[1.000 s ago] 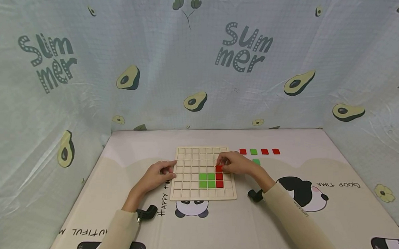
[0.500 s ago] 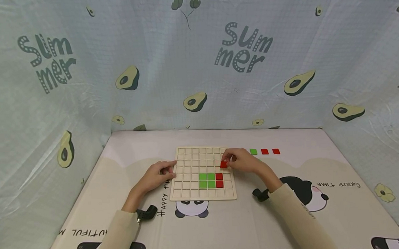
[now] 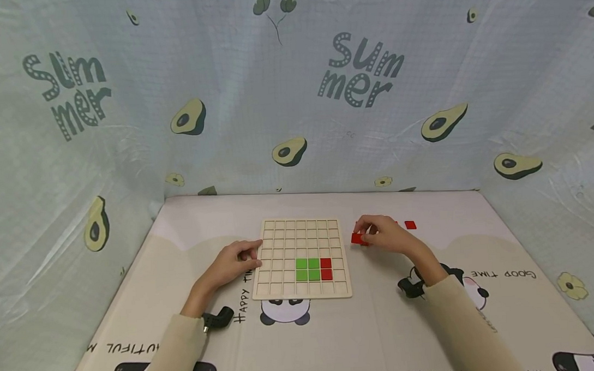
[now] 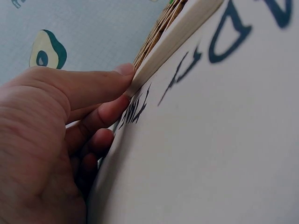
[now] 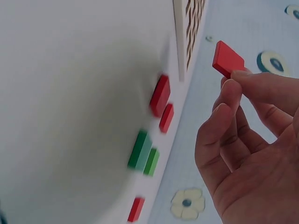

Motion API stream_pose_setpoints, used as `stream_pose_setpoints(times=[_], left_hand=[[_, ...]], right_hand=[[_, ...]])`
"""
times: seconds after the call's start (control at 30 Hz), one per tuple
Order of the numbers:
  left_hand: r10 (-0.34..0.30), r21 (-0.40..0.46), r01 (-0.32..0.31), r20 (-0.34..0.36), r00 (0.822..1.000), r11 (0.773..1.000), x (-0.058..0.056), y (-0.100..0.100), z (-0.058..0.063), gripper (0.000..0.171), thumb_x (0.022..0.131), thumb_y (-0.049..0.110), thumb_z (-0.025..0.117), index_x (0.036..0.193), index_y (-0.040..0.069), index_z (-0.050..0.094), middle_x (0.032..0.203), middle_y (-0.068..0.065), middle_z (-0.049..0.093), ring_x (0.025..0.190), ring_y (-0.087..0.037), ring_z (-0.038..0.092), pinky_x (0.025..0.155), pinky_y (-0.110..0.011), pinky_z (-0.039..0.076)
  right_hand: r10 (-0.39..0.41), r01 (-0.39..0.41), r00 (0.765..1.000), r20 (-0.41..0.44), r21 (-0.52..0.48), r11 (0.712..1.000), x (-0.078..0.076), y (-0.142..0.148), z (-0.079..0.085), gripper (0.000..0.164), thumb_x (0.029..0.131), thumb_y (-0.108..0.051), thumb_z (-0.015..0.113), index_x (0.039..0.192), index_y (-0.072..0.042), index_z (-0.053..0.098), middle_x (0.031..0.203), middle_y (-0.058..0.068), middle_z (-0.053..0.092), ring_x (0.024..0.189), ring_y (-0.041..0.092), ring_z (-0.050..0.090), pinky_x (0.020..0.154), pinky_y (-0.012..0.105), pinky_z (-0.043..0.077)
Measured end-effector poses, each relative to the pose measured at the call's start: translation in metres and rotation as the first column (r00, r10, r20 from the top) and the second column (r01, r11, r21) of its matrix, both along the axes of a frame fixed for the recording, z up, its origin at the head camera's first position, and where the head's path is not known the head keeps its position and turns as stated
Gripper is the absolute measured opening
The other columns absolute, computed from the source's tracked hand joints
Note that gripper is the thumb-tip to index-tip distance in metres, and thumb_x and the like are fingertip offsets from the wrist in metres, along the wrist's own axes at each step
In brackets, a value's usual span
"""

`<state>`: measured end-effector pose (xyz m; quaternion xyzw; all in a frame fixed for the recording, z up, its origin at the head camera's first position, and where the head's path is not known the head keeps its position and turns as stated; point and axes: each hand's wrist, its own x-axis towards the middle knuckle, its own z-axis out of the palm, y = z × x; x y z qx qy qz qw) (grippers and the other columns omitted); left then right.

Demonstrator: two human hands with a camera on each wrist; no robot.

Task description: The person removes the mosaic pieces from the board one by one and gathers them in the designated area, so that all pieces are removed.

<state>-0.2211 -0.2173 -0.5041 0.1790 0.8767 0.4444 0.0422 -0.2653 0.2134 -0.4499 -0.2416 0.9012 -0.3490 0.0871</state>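
My right hand [image 3: 389, 234] is over the table right of the board, pinching a red square tile [image 5: 228, 58] between thumb and fingers. That tile is raised off the tabletop in the right wrist view. Beside the left edge of the wooden grid board [image 3: 277, 251], the left hand [image 3: 228, 262] rests with thumb and index fingertips touching the edge. On the board, several green tiles [image 3: 307, 270] form a block, with two red tiles [image 3: 326, 269] in a column directly to its right.
On the table near the right hand lie a red tile [image 5: 160, 95], a smaller-looking red tile [image 5: 167, 118] and two green tiles [image 5: 139, 149]. Another red tile [image 3: 410, 225] lies farther right. A printed curtain [image 3: 225, 100] hangs behind the table.
My right hand has lifted the red tile from the top of the red column and carried it right, off the board. The left hand stays at the board's edge.
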Motion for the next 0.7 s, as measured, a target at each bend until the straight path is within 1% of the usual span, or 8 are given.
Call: stream_pose_setpoints(times=[0.2, 0.43, 0.53, 0.7], left_hand=[[-0.011, -0.008, 0.011, -0.015, 1.0, 1.0, 0.0, -0.001, -0.001, 0.055, 0.093, 0.017, 0.076, 0.142, 0.0, 0.061, 0.093, 0.0, 0.063, 0.083, -0.013, 0.05, 0.077, -0.024, 0.041], [-0.008, -0.007, 0.007, -0.011, 1.0, 1.0, 0.0, -0.001, -0.001, 0.053, 0.093, 0.013, 0.075, 0.142, 0.0, 0.06, 0.093, 0.0, 0.063, 0.084, -0.014, 0.05, 0.077, -0.024, 0.041], [-0.008, -0.012, 0.008, -0.01, 1.0, 1.0, 0.0, -0.001, -0.001, 0.052, 0.094, 0.012, 0.074, 0.143, 0.0, 0.06, 0.094, 0.0, 0.063, 0.085, -0.014, 0.05, 0.077, -0.024, 0.041], [-0.004, -0.03, 0.004, -0.01, 1.0, 1.0, 0.0, 0.0, -0.001, 0.051, 0.095, 0.012, 0.073, 0.143, 0.0, 0.06, 0.093, 0.0, 0.062, 0.085, -0.015, 0.05, 0.077, -0.025, 0.04]], right_hand=[[-0.041, 0.041, 0.999, 0.014, 0.008, 0.999, 0.001, 0.022, 0.001, 0.019, 0.093, 0.001, 0.059, 0.106, -0.009, 0.07, 0.1, 0.008, 0.066, 0.081, 0.019, 0.058, 0.067, 0.028, 0.051], [-0.06, 0.06, 0.998, 0.025, 0.0, 0.998, 0.001, 0.043, 0.0, 0.019, 0.096, 0.001, 0.059, 0.11, -0.007, 0.07, 0.101, 0.01, 0.067, 0.079, 0.019, 0.059, 0.066, 0.027, 0.053], [-0.074, 0.075, 0.996, 0.052, 0.0, 0.997, 0.002, 0.051, 0.0, 0.018, 0.097, 0.0, 0.059, 0.112, -0.004, 0.068, 0.102, 0.012, 0.066, 0.081, 0.02, 0.06, 0.067, 0.027, 0.054], [-0.105, 0.106, 0.99, 0.093, 0.0, 0.994, 0.002, 0.064, -0.001, 0.017, 0.098, 0.0, 0.058, 0.113, -0.003, 0.066, 0.105, 0.014, 0.065, 0.082, 0.021, 0.061, 0.068, 0.027, 0.054]])
